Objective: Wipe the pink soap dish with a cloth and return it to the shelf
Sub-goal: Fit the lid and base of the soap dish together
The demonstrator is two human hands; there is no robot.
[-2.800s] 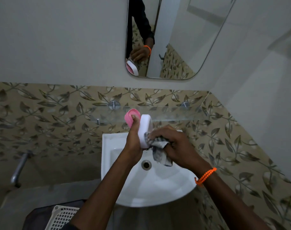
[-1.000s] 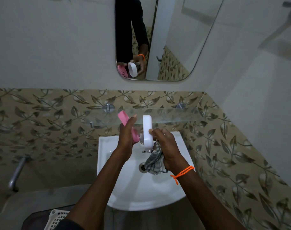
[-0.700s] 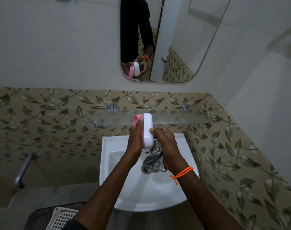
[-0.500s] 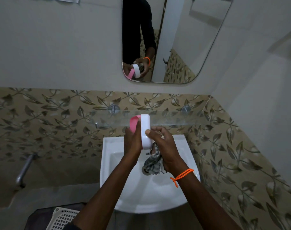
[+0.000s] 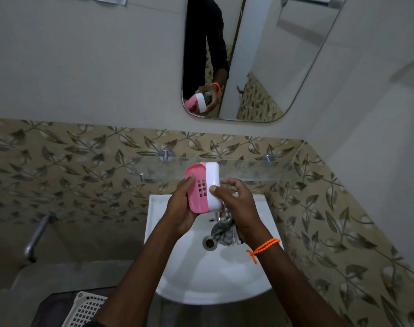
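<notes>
The pink soap dish (image 5: 199, 188), earlier seen edge-on, is now being turned so its slotted face is showing. It is being held above the sink (image 5: 269, 208), below the glass shelf (image 5: 248, 169), by both grips: left hand (image 5: 181, 208) pinching the pink half, right hand (image 5: 236, 201) pinching the white half with the cloth (image 5: 226, 232) bunched underneath. Wiping is probably being finished.

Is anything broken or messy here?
Nothing looks broken or spilled. The soap dish is simply held tilted on its side over the sink, off the glass shelf, and the cloth dangles from the right hand.

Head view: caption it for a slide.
Both hands hold the pink-and-white soap dish over the sink, cloth in the right hand.
</notes>
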